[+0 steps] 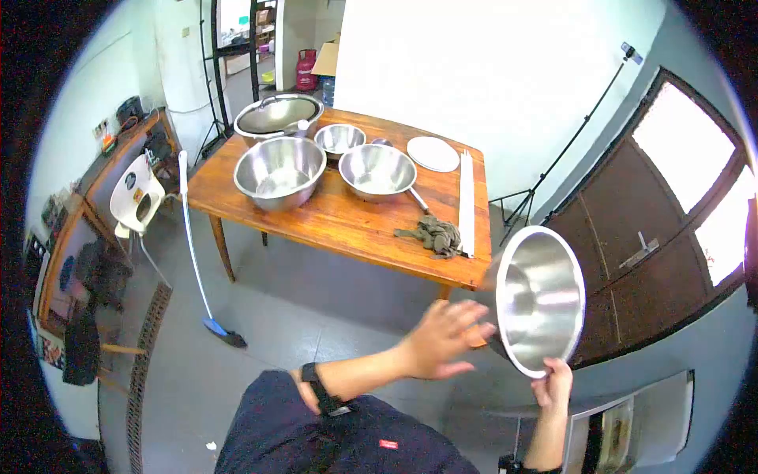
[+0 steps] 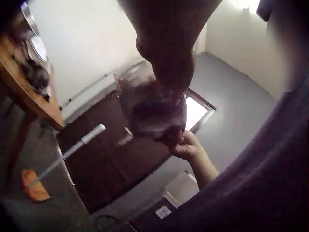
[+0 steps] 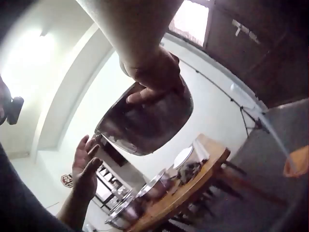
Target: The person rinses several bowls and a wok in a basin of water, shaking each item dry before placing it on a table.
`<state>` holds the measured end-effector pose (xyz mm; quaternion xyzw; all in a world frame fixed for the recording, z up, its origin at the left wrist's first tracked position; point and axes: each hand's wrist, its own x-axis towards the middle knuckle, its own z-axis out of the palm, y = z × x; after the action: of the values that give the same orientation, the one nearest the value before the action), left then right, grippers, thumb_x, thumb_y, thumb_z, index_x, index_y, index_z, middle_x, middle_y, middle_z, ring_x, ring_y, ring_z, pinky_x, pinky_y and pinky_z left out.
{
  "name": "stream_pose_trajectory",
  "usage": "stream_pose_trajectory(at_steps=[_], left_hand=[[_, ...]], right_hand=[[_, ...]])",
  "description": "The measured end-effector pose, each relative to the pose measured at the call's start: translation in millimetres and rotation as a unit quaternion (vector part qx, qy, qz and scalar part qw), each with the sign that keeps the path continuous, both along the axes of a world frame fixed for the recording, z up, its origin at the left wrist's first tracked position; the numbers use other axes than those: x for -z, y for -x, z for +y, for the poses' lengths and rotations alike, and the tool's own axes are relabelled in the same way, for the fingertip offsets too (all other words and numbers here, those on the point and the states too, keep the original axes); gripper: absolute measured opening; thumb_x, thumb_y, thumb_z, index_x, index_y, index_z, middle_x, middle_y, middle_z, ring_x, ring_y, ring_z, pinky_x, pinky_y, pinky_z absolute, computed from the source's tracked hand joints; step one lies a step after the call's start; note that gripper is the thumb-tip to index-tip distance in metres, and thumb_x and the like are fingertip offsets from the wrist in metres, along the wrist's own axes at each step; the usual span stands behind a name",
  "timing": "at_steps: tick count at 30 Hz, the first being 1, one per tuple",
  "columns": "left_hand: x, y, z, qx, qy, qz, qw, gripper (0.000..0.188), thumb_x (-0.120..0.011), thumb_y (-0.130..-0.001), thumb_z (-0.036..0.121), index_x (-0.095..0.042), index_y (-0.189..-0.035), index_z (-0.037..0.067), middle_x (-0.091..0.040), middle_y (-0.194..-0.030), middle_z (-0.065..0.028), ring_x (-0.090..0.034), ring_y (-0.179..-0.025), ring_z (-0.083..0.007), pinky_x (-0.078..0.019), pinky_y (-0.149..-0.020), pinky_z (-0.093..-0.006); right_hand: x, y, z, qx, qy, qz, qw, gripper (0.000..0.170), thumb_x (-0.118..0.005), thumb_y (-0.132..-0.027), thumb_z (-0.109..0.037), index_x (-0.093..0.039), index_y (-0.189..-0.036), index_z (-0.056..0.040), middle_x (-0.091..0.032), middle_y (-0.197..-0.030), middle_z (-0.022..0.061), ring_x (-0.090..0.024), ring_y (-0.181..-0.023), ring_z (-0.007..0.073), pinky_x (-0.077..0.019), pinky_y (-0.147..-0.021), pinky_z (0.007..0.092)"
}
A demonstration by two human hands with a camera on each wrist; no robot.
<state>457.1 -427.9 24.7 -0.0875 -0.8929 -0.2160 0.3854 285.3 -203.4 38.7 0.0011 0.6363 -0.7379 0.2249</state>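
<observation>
A deep stainless steel bowl [image 1: 545, 296] is held up in the air beyond the table's right corner, tipped on its side with its mouth facing right. My right hand [image 1: 555, 381] grips its lower rim, thumb on the inside. In the right wrist view, fingers [image 3: 145, 96] of that hand spread over the bowl's outer wall [image 3: 149, 123]. My left hand [image 1: 444, 340] hovers close to the bowl's left side, fingers extended and spread. Seen from the right wrist, the left hand [image 3: 86, 169] is off the bowl with nothing in it.
On the wooden table [image 1: 316, 229] are a large steel bowl [image 1: 280, 170], a big pot [image 1: 276, 118], a small bowl [image 1: 339, 140], a long-handled pan [image 1: 379, 170], a crumpled cloth [image 1: 436, 235] and a white plate [image 1: 433, 154]. A blue-headed broom [image 1: 189, 237] stands left; a tripod [image 1: 529, 197] stands right.
</observation>
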Motion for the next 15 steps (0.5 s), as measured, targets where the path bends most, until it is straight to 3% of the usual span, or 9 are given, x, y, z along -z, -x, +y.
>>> stream_pose_trajectory(at_steps=[5, 7, 9, 12, 15], left_hand=[[16.7, -73.9, -92.6, -0.169, -0.144, -0.02, 0.975, 0.069, -0.07, -0.062, 0.03, -0.038, -0.118, 0.003, -0.045, -0.114, -0.0164, -0.043, -0.105, -0.0322, -0.0359, -0.088, -0.038], [32.5, -87.0, -118.0, -0.205, -0.198, -0.034, 0.958, 0.068, -0.07, -0.063, 0.028, -0.039, -0.117, 0.003, -0.048, -0.111, -0.0158, -0.047, -0.101, -0.0307, -0.0382, -0.085, -0.036], [42.0, -93.1, -134.1, -0.211, -0.243, -0.055, 0.945, 0.067, -0.07, -0.064, 0.027, -0.039, -0.117, 0.003, -0.049, -0.108, -0.0152, -0.049, -0.096, -0.0285, -0.0399, -0.083, -0.0349], [58.2, -91.9, -150.5, -0.223, -0.29, -0.084, 0.927, 0.066, -0.071, -0.064, 0.025, -0.039, -0.117, 0.003, -0.051, -0.105, -0.0143, -0.052, -0.091, -0.0249, -0.0416, -0.08, -0.0337], [76.2, -77.4, -168.9, -0.222, -0.326, -0.11, 0.913, 0.067, -0.072, -0.063, 0.023, -0.039, -0.118, 0.004, -0.051, -0.105, -0.0137, -0.053, -0.088, -0.0229, -0.0424, -0.078, -0.0336]], right_hand=[[13.6, 4.3, -75.4, -0.08, -0.016, -0.007, 0.997, 0.028, -0.047, -0.071, -0.009, -0.047, -0.093, 0.0081, -0.055, -0.074, 0.0154, -0.052, -0.043, 0.0224, -0.0423, -0.029, 0.0278], [13.9, 16.3, -98.8, -0.072, 0.001, -0.001, 0.997, 0.023, -0.045, -0.073, -0.008, -0.047, -0.089, 0.0081, -0.055, -0.071, 0.0169, -0.053, -0.044, 0.0231, -0.0425, -0.029, 0.028], [7.2, 30.0, -124.4, -0.073, -0.018, 0.014, 0.997, 0.021, -0.045, -0.074, -0.008, -0.047, -0.088, 0.0078, -0.055, -0.071, 0.0172, -0.053, -0.044, 0.0233, -0.043, -0.03, 0.0286], [7.8, 64.5, -169.0, -0.035, -0.045, 0.039, 0.998, 0.016, -0.045, -0.075, -0.006, -0.048, -0.076, 0.0091, -0.053, -0.057, 0.0148, -0.05, -0.037, 0.0216, -0.0437, -0.03, 0.0272], [15.2, 108.1, -220.2, -0.028, -0.057, 0.054, 0.997, 0.016, -0.044, -0.075, -0.007, -0.048, -0.077, 0.0092, -0.055, -0.062, 0.0172, -0.053, -0.041, 0.0225, -0.044, -0.031, 0.0268]])
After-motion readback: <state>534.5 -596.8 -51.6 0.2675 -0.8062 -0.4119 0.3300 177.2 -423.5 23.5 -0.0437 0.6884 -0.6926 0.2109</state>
